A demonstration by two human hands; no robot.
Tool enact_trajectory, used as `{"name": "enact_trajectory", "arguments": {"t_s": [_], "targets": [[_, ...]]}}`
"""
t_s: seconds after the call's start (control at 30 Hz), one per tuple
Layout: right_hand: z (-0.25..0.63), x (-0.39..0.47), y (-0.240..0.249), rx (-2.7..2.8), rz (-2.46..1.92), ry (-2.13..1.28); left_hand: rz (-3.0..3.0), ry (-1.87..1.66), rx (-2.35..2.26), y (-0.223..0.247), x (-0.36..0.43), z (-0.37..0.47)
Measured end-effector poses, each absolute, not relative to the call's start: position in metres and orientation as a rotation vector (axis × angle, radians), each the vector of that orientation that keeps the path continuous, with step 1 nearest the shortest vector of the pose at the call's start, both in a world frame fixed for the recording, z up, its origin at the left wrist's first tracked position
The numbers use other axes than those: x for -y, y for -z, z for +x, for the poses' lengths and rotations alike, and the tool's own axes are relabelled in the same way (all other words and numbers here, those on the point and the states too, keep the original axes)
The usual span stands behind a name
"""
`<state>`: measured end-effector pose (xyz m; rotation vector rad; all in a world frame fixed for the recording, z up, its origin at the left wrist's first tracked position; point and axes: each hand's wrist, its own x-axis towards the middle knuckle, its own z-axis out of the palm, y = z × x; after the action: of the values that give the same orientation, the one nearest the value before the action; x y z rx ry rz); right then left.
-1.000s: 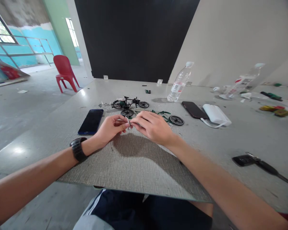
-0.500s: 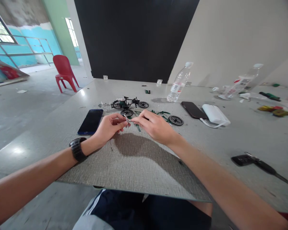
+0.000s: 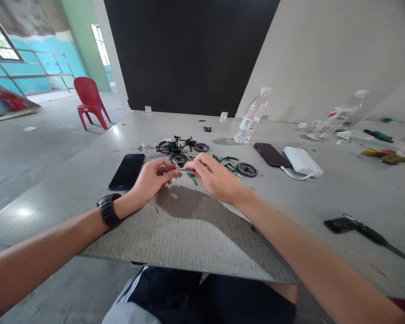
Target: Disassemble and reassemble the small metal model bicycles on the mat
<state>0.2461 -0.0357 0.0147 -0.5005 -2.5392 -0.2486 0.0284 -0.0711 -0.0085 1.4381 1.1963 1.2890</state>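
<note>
Between thumb and fingers, my left hand (image 3: 158, 177) pinches a small silvery metal part (image 3: 177, 169). My right hand (image 3: 213, 177) is closed against the right side of that part; what its fingertips grip is too small to name. Just beyond the hands stands a black miniature bicycle (image 3: 178, 145). A loose wheel (image 3: 178, 159) lies in front of it. Green frame pieces (image 3: 230, 160) lie partly hidden behind my right hand, beside another loose wheel (image 3: 247, 169). Small silvery bits (image 3: 147, 146) are left of the bicycle.
A blue-edged phone (image 3: 127, 172) lies left of my left hand. To the right are a plastic bottle (image 3: 252, 117), a dark phone (image 3: 272, 155), a white power bank (image 3: 303, 161) and a car key (image 3: 340, 225). The table's near edge (image 3: 189, 269) is above my lap.
My right hand's fingers have shifted slightly at the metal part, and its knuckles sit a little higher. My left hand keeps its pinch, almost unmoved.
</note>
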Motion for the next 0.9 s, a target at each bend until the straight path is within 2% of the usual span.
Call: {"name": "enact_trajectory", "arguments": {"t_s": [0.33, 0.6, 0.9], "targets": [[0.2494, 0.0371, -0.0136, 2.53, -0.641, -0.033, 1.46, -1.261, -1.187, 0.0097, 0.0716, 0.0283], [0.2473, 0.0358, -0.0148, 2.527, -0.531, 0.151, 1.419, -1.272, -1.191, 0.0071, 0.0726, 0.0293], [0.253, 0.0353, -0.0115, 2.533, -0.727, -0.056, 1.431, -1.258, -1.16, 0.0123, 0.071, 0.0263]]}}
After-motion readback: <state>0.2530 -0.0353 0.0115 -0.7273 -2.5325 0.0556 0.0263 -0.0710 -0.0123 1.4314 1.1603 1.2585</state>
